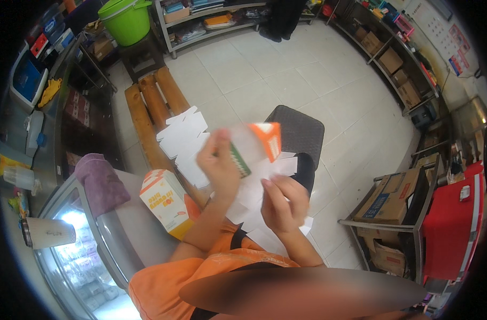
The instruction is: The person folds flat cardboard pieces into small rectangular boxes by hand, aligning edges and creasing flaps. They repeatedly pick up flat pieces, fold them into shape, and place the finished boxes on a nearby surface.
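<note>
Fingers (220, 137) of the left hand (220, 166) grip a folded carton (274, 143) patterned in orange, white and green, held up in front of the body over white card sheets (247, 198) at the lap. The right hand (287, 205) hovers just below the carton, its fingers bent; blur makes it impossible to tell whether the fingertips close on anything. Flat white card blanks (182, 143) lie overlapping on a slatted wooden table (157, 95) to the left, and a yellow, white and orange carton (163, 205) leans near the left forearm. Beyond the hands is a dark textured stool (303, 128); farther off, a lime-green bucket (125, 24) and a person in dark trousers (282, 18) near metal shelves (214, 18).
</note>
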`<state>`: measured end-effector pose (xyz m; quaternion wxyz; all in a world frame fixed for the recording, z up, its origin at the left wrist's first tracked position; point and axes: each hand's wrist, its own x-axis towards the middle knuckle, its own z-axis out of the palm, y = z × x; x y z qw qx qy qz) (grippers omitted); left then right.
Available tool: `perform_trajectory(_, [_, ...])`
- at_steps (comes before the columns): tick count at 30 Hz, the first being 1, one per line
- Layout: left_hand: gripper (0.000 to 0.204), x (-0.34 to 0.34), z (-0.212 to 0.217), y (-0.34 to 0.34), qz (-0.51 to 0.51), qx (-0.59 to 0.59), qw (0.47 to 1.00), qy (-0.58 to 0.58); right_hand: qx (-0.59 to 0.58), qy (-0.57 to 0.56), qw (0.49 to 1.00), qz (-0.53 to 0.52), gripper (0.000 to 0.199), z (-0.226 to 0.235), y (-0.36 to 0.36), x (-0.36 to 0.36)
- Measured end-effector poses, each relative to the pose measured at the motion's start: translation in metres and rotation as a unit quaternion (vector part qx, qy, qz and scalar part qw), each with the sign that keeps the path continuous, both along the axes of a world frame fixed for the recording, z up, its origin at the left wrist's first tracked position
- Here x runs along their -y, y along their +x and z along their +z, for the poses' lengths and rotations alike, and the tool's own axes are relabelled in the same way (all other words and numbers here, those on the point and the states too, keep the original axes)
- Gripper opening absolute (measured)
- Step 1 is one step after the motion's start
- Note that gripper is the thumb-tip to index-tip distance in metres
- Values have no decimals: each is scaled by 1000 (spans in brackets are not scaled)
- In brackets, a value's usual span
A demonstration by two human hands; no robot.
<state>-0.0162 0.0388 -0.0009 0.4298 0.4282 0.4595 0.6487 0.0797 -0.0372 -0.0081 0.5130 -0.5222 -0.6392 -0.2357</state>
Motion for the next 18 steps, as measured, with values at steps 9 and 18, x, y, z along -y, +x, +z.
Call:
perform_trajectory(9, [22, -42, 3, -24, 274, -87, 935, 205, -238, -158, 958, -9, 20, -1, 39, -1])
perform_trajectory(18, [27, 18, -10, -7, -265, 132, 955, -14, 86, -63, 993, 42, 19, 20, 40, 0])
